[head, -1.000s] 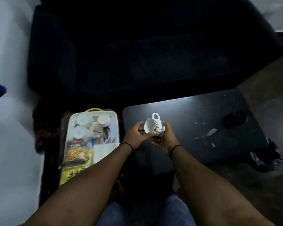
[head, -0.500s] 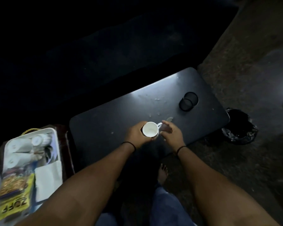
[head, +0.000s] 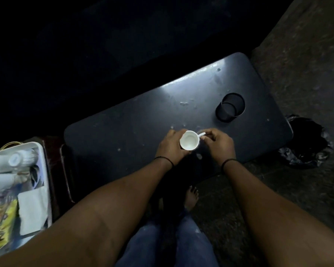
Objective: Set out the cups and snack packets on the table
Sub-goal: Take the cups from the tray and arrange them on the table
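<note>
A small white cup [head: 189, 140] is upright over the near edge of the dark table [head: 135, 120]. My left hand [head: 171, 146] wraps its left side. My right hand [head: 218, 143] pinches the cup's handle from the right. Whether the cup rests on the table or hangs just above it, I cannot tell. At the far left a white tray [head: 43, 170] holds more white cups [head: 14, 161], blurred, and a yellow snack packet [head: 2, 222] lies at its near end beside a white napkin [head: 32, 209].
A black mesh cup holder [head: 229, 107] lies on its side at the table's right end. A black bin bag [head: 307, 143] sits on the floor right of the table. A dark sofa fills the far side. My bare foot [head: 191, 197] is under the table's near edge.
The cup turned from tilted on its side to upright and moved right along the table. My right hand let go briefly, then took the handle. The view swung right and down.
</note>
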